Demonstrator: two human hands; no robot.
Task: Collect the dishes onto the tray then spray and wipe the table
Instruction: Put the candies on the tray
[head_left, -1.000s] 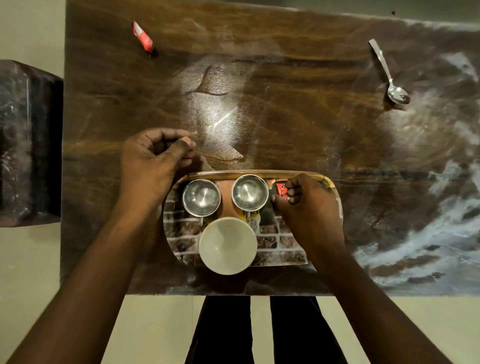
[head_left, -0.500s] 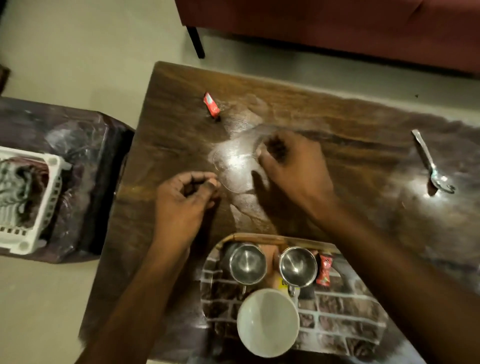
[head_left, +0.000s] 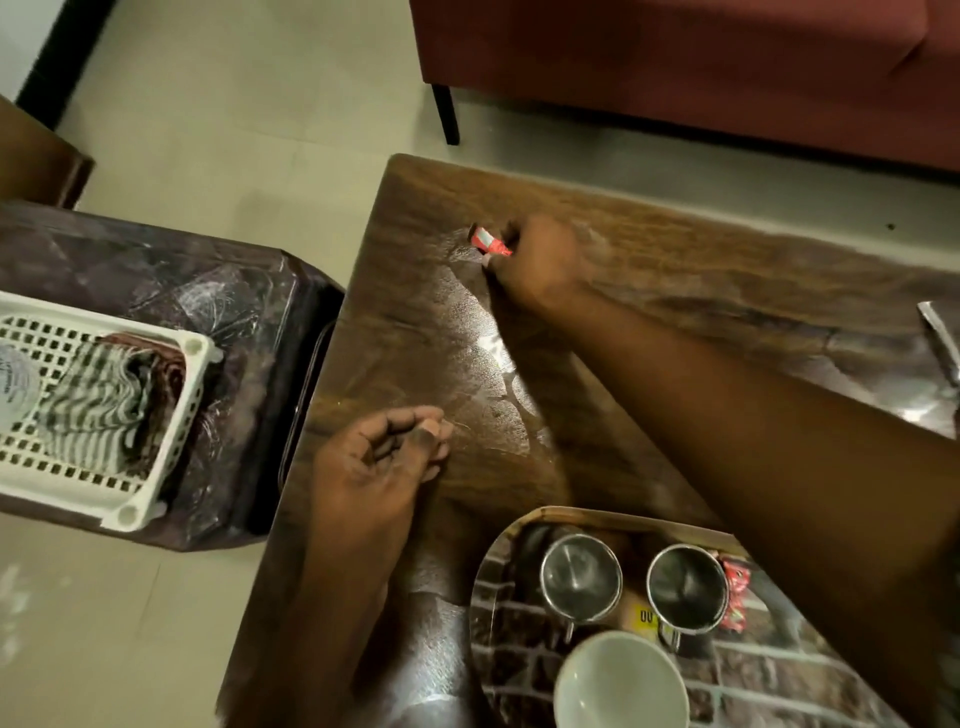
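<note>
The dark wooden table (head_left: 675, 249) fills the right half of the view. A small red wrapper (head_left: 487, 241) lies near its far left corner, and my right hand (head_left: 537, 260) pinches the wrapper's right end. My left hand (head_left: 374, 457) rests on the table near the left edge, fingers curled with thumb against fingertips, holding nothing. The brick-patterned tray (head_left: 498, 634) sits at the near edge and carries two steel cups (head_left: 581, 577) (head_left: 687, 587), a white bowl (head_left: 621, 683) and another red wrapper (head_left: 736, 597). The spoon (head_left: 937, 332) is cut off by the right edge.
A white perforated basket (head_left: 171, 447) holding a striped cloth (head_left: 98, 410) stands on a dark side table (head_left: 156, 260) left of the table. A red sofa (head_left: 675, 62) runs along the far side. A shiny streaked patch (head_left: 488, 353) marks the tabletop.
My right hand left the tray, crossed the table to the far left and closed on the red wrapper. The view swung left and up. My left hand stayed in place.
</note>
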